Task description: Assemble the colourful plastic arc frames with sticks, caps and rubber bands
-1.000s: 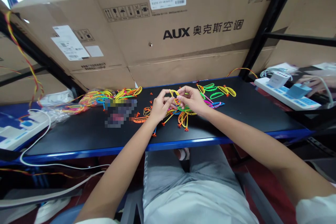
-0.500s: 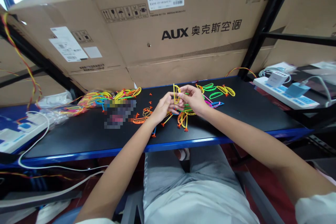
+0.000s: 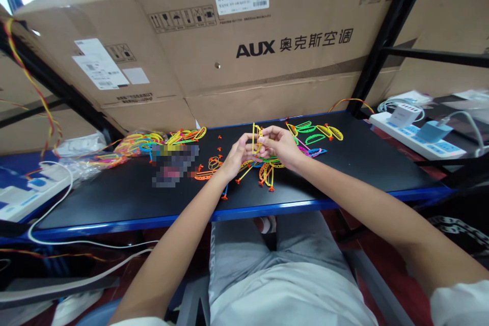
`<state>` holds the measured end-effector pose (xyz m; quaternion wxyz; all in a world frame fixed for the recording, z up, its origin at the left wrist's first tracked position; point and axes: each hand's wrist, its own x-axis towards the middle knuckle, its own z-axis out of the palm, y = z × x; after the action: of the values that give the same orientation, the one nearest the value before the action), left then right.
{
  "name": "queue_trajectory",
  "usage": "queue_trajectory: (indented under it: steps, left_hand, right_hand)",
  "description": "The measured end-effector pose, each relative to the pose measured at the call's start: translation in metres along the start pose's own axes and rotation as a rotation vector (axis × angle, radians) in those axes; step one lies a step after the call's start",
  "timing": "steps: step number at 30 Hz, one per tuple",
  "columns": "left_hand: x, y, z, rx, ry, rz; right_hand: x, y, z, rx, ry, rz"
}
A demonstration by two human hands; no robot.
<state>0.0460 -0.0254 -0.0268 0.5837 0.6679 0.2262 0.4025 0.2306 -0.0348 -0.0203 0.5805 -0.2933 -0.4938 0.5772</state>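
Observation:
Over the middle of the black tabletop, my left hand [image 3: 236, 157] and my right hand [image 3: 283, 146] meet around a small yellow toy bow [image 3: 254, 137]. It is held upright, its straight yellow side towards the left and its curved, perforated side towards the right. The fingers of both hands are closed on it, and they partly hide its lower end. Just below my hands lies a spread of toy bows and arrows [image 3: 272, 170], mostly yellow, with orange-red tips pointing towards me. Left of my left hand are an orange toy bow [image 3: 204, 175] and orange rings [image 3: 214, 163].
Several green, yellow, pink and blue toy bows [image 3: 315, 138] lie at the back right. Bagged colourful pieces [image 3: 132, 146] sit at the left, beside a pixelated patch. Power strips [image 3: 416, 137] flank the table, and a large cardboard box [image 3: 298, 81] stands behind it.
Only the fingers have shifted slightly around the yellow toy bow; it stays upright in about the same place. The camera view has moved a little.

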Motion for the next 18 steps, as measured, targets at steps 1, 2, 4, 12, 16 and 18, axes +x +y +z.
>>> queue_trajectory:
  steps: [1,2,4,12,16,18]
  left_hand:
    - [0.0,0.0,0.0,0.006,0.007,0.007]
    - [-0.001,0.0,0.0,0.01,0.013,0.012]
    - [-0.001,0.001,0.0,0.013,0.023,0.019]
    - [0.001,0.004,-0.001,0.02,0.118,0.063]
    - [0.001,0.008,-0.006,0.11,0.244,0.09]
    - [-0.001,0.012,-0.018,0.213,0.414,0.123]
  right_hand:
    - [0.0,-0.001,0.0,0.004,-0.011,0.013]
    - [0.0,-0.001,-0.001,0.008,-0.024,0.025]
    - [0.0,-0.003,-0.002,0.01,-0.048,0.053]
    - [-0.002,-0.008,-0.007,-0.072,-0.112,0.115]
    - [0.003,-0.007,-0.012,-0.295,-0.049,0.08]
    - [0.009,-0.012,-0.019,-0.424,0.066,0.001]
